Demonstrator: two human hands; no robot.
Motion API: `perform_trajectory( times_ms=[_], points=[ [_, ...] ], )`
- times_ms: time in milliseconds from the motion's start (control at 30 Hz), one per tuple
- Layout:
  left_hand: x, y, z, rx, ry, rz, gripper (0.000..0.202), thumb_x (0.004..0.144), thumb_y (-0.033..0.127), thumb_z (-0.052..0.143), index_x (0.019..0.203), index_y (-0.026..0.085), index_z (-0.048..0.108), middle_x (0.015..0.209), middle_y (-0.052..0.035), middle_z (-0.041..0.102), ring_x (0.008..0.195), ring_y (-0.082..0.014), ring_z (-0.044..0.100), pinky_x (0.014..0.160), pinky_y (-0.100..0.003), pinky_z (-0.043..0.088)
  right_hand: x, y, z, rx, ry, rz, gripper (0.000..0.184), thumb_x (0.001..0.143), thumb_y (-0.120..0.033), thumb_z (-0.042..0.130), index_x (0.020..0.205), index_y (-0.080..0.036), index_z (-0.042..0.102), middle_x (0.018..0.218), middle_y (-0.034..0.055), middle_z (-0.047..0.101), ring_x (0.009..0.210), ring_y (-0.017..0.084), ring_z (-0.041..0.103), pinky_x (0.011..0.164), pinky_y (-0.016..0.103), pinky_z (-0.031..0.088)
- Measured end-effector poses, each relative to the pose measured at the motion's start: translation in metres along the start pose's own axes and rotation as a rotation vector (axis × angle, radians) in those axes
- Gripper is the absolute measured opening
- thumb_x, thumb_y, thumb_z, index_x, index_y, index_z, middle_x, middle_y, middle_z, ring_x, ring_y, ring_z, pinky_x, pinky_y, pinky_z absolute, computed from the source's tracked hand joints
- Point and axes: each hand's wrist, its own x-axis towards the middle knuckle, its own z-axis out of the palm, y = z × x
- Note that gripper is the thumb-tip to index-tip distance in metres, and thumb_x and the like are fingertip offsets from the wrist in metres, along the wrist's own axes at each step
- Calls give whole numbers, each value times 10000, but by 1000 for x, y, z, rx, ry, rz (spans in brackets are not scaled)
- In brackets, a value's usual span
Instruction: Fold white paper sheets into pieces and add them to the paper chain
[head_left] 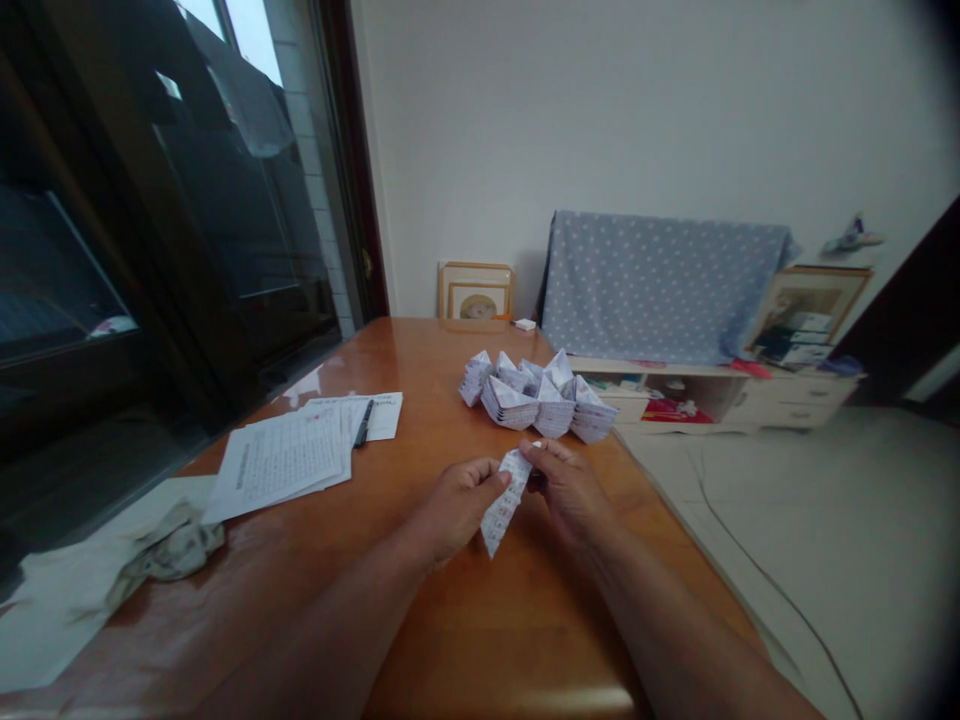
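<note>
Between my two hands is a narrow folded piece of printed paper, its pointed end hanging down toward me. My left hand pinches its left side, thumb on top. At the upper end, my right hand grips the same paper with thumb and fingers, and its curled fingertips are partly hidden. Just beyond my hands stand several folded paper boats, nested in stacks and grouped close together on the wooden table.
To the left lie printed sheets with a black pen on them. A crumpled cloth rests nearer. A small white box and a framed picture are at the far end. The table's right edge drops to the floor.
</note>
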Motion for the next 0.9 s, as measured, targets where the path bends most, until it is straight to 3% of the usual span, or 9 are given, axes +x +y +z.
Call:
perform_trajectory(
  times_ms=[167, 367, 533, 700, 900],
  points=[
    [-2, 3, -2, 49, 6, -12, 370, 814, 517, 667, 840, 150, 626, 671, 14, 528, 554, -91, 421, 520, -222, 298, -3, -7, 1, -48, -49, 70, 321, 725, -407, 786, 940, -198, 672, 770, -1, 636, 646, 129, 521, 578, 263, 351],
    [-2, 0, -1, 68, -11, -36, 382, 823, 519, 653, 825, 139, 611, 647, 26, 510, 543, -84, 411, 509, -210, 291, -2, -3, 3, -108, -54, 64, 242, 690, -370, 797, 721, -169, 665, 625, -10, 600, 574, 112, 469, 566, 269, 324],
    [1, -3, -1, 35, 32, -22, 374, 839, 510, 637, 812, 138, 601, 656, 22, 514, 545, -84, 409, 513, -214, 293, -3, -1, 7, -26, -22, 60, 233, 685, -367, 801, 725, -179, 668, 605, -21, 592, 564, 115, 473, 568, 273, 325],
    [2, -3, -2, -25, 65, -10, 384, 825, 518, 647, 838, 135, 626, 687, 0, 562, 571, -98, 456, 538, -215, 318, -7, 1, 12, 104, -105, 175, 258, 688, -343, 809, 849, -178, 694, 739, 8, 658, 634, 133, 530, 602, 273, 363],
    [4, -9, 1, 49, 100, -27, 410, 829, 537, 632, 833, 127, 625, 667, 3, 551, 558, -95, 442, 523, -214, 308, -6, 9, 15, 106, -17, 126, 165, 683, -276, 776, 733, -159, 671, 694, 10, 649, 634, 145, 542, 624, 285, 388]
  ],
)
